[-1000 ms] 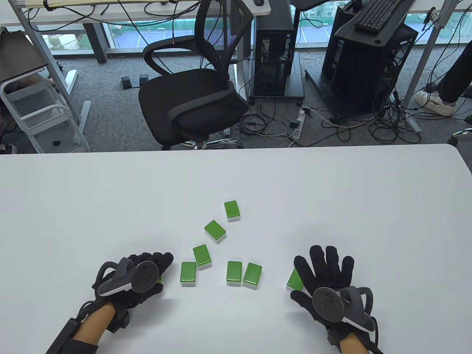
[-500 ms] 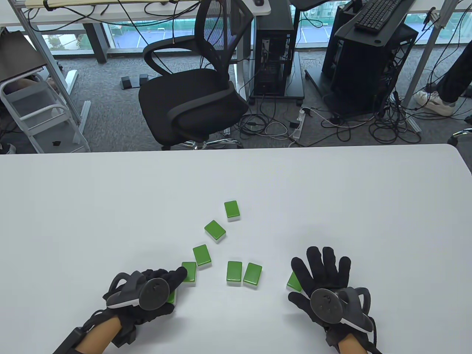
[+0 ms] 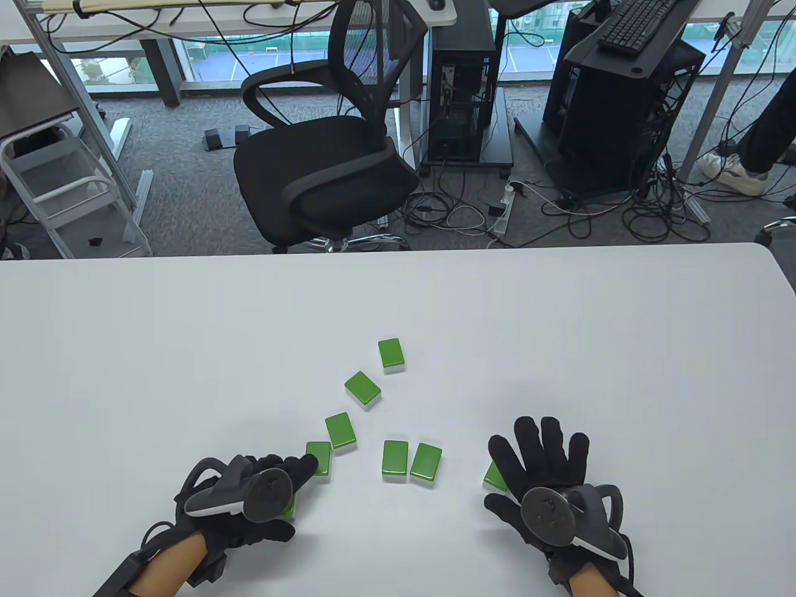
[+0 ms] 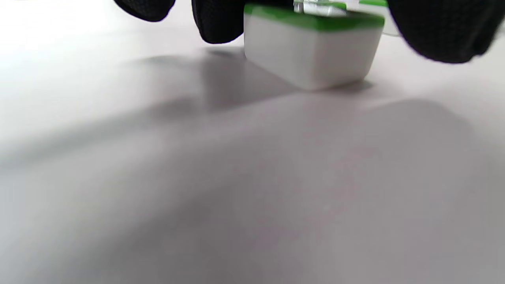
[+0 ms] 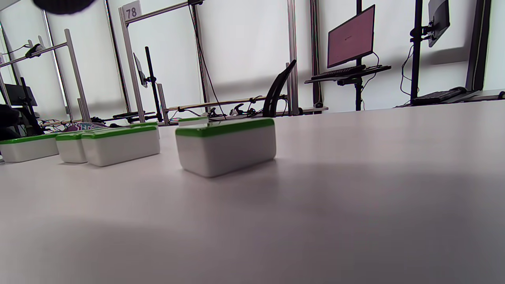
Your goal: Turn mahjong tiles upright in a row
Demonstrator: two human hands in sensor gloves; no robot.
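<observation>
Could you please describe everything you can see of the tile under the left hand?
The tile is a small rounded block with a thin glossy green back over a thick white body, plastic by its look. It lies flat, green side up, on the white table, at the near left of the scattered tiles. The left hand mostly covers it, gloved fingers on both sides; actual contact is unclear.

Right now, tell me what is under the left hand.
Under the left hand lies one green-backed mahjong tile, flat on the white table, green side up, fingers around it. Its face is hidden against the table.
</observation>
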